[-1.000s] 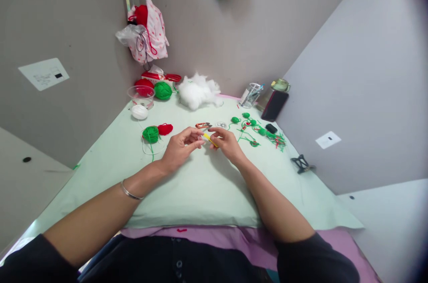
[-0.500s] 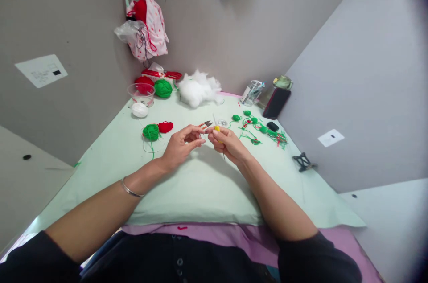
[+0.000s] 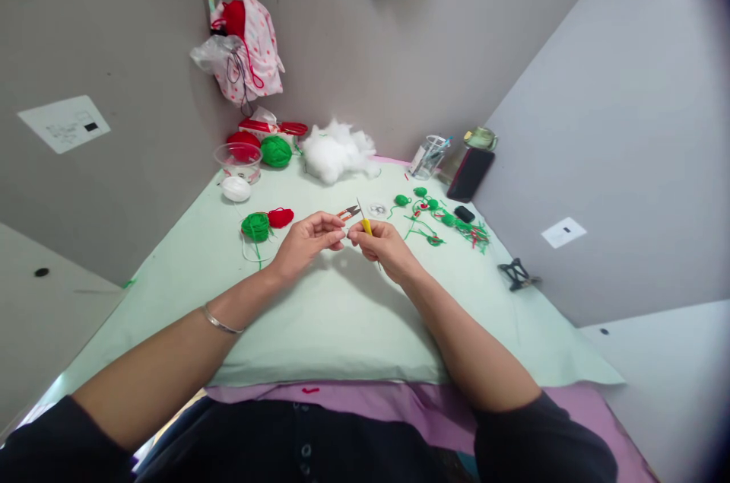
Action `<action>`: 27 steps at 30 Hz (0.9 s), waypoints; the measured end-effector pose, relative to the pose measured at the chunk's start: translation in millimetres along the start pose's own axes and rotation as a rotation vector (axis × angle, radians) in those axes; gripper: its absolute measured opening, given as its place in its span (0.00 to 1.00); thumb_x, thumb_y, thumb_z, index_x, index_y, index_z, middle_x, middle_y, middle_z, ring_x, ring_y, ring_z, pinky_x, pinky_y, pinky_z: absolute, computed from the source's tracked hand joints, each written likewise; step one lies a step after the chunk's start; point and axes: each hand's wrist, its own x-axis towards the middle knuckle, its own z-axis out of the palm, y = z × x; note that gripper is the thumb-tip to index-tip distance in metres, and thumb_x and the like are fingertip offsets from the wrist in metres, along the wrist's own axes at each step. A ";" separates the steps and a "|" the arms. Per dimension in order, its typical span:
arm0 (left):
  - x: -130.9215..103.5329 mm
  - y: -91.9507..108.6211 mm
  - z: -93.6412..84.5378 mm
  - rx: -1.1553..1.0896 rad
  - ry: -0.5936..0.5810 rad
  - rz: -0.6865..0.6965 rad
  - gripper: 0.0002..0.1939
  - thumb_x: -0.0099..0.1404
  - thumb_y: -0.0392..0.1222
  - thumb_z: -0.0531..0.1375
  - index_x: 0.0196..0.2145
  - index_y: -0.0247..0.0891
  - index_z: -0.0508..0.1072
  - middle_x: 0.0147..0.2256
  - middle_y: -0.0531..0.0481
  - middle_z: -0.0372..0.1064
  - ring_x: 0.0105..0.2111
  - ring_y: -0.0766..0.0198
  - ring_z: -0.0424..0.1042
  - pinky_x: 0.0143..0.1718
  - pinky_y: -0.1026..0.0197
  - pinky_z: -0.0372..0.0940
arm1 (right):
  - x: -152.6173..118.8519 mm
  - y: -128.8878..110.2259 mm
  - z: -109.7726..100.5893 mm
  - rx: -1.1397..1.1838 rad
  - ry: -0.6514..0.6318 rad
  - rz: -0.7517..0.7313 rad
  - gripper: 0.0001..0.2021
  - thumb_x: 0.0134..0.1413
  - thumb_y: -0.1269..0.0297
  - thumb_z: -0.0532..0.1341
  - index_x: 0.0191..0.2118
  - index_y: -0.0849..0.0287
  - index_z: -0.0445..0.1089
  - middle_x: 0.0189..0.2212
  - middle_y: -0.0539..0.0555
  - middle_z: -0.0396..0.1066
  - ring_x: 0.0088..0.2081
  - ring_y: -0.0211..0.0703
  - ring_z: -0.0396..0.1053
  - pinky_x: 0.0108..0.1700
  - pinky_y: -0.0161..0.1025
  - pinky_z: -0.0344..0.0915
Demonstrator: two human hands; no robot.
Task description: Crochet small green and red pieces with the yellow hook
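Note:
Near the middle of the table, my right hand (image 3: 383, 246) is closed round a crochet hook with a yellow handle (image 3: 366, 226), its thin metal tip pointing up. My left hand (image 3: 311, 242) faces it, thumb and fingers pinched together; what they hold is too small to make out. The fingertips of both hands almost meet. Just beyond them lie thread snips (image 3: 349, 213) with orange handles. A green yarn ball (image 3: 255, 227) and a small red yarn bundle (image 3: 280, 217) lie left of my left hand, with a white strand beside them.
White stuffing (image 3: 336, 152) sits at the back. Small green crocheted pieces (image 3: 449, 220) with loose ends lie at right, near a phone (image 3: 471, 174) and a pen cup (image 3: 429, 157). At back left stand a clear tub (image 3: 238, 163), a white ball (image 3: 236, 189) and another green ball (image 3: 276, 151).
My right hand has turned a little, and the hook's tip now leans further left. Both hands stay close together, their fingers slightly shifted. The whole view has shifted slightly.

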 end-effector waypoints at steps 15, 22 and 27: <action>-1.0 -2.2 3.1 -0.052 -0.028 -0.004 0.16 0.55 0.48 0.75 0.37 0.37 0.79 0.35 0.48 0.80 0.37 0.59 0.80 0.47 0.51 0.74 | -4.1 9.0 7.1 -0.435 0.181 -0.294 0.06 0.53 0.61 0.63 0.32 0.57 0.74 0.31 0.51 0.73 0.28 0.37 0.59 0.33 0.38 0.58; 0.3 -9.3 6.1 0.003 -0.031 0.004 0.17 0.55 0.51 0.73 0.37 0.37 0.78 0.36 0.47 0.80 0.37 0.57 0.79 0.46 0.51 0.74 | -5.7 7.6 7.1 -0.508 0.175 -0.307 0.06 0.55 0.62 0.62 0.33 0.57 0.74 0.31 0.52 0.72 0.29 0.39 0.61 0.34 0.38 0.59; 6.3 25.3 -11.3 0.131 -0.047 0.007 0.19 0.49 0.46 0.77 0.38 0.38 0.81 0.39 0.47 0.80 0.38 0.57 0.78 0.42 0.56 0.72 | 2.3 9.7 -9.3 -0.493 0.080 -0.203 0.09 0.55 0.58 0.63 0.32 0.58 0.75 0.24 0.48 0.68 0.27 0.38 0.59 0.33 0.37 0.56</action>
